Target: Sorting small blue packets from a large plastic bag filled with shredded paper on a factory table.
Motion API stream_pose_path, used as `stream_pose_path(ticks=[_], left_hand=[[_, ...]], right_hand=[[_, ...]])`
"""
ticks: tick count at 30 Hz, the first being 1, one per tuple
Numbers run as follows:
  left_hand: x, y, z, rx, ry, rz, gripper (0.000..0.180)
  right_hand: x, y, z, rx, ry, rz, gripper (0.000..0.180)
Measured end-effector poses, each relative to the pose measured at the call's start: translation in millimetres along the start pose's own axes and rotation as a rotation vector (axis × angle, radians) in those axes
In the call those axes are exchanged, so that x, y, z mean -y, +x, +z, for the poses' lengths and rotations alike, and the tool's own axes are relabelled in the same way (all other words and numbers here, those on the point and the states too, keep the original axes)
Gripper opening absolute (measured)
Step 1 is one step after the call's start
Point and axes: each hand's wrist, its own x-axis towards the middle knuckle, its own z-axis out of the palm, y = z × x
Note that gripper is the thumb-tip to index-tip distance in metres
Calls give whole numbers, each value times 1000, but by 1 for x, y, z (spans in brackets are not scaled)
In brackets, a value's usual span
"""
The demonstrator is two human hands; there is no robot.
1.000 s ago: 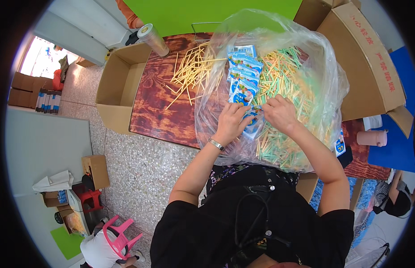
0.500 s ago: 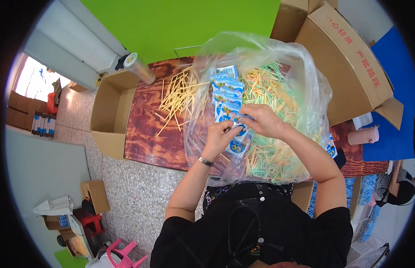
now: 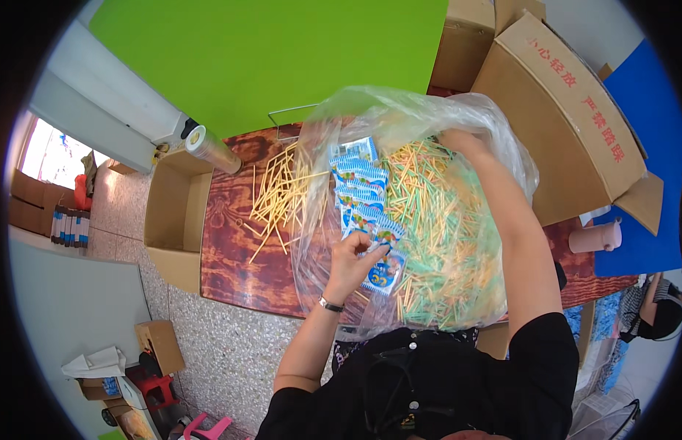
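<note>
A strip of blue-and-white sachets (image 3: 357, 192) lies over a clear plastic bag (image 3: 528, 172) in front of me. The thumb and fingers of my left hand (image 3: 350, 265) close at the left edge of the lower sachets, pinching one. Beside the strip, thin yellow, green and orange sticks (image 3: 429, 220) fill the bag. My right hand (image 3: 462, 141) reaches to the far side of this pile, by the bag's upper rim. Its fingers are partly hidden there, so I cannot see what they grip.
Loose yellow sticks (image 3: 278, 194) lie on the red-brown wooden table (image 3: 231, 257). An open carton (image 3: 181, 198) and a clear cylinder (image 3: 212, 149) stand at the left. Large cardboard boxes (image 3: 553, 139) and a pink cup (image 3: 596, 237) are at the right.
My right hand has left the sachets and moved up and away to the far side of the stick pile. My left hand stays at the sachets. The view has shifted slightly.
</note>
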Motion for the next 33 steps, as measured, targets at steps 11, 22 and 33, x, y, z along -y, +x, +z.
stream_pose_path(ticks=[11, 22, 33], left_hand=[[13, 5, -6, -19, -107, -129, 14], [4, 3, -3, -3, -30, -75, 14], [-7, 2, 6, -12, -214, -10, 9]], right_hand=[[-7, 47, 31, -65, 69, -54, 41], [4, 38, 26, -155, 86, -113, 43], [34, -112, -52, 353, 551, -97, 38]])
